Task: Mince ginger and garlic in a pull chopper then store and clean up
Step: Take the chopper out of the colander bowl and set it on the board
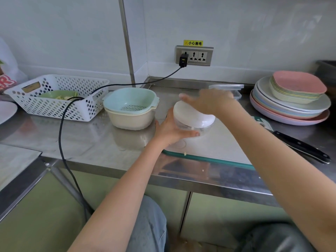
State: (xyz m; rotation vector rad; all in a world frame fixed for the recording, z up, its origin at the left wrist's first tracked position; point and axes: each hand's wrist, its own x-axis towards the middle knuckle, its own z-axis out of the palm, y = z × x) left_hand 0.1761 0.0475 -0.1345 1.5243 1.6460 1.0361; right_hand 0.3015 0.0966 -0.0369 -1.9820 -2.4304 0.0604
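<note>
1. Chopper (193, 119) on white board (218, 142), upon steel surface (87, 142).
2. Left hand (170, 132) fingers wrapped round its clear bowl.
3. Right hand (209, 101) blurred above lid, fingers spread flat.

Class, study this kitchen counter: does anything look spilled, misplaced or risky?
Yes: pale crumbs lie spilled by the cutting board edge. The knife sits near the counter's front edge, and a black cable trails across the worktop.

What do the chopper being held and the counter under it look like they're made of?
The chopper: probably plastic, with a matte white lid over a clear, see-through bowl that could be glass. The counter: likely stainless steel, grey and shiny, mirroring the cream bowl standing on it.
</note>
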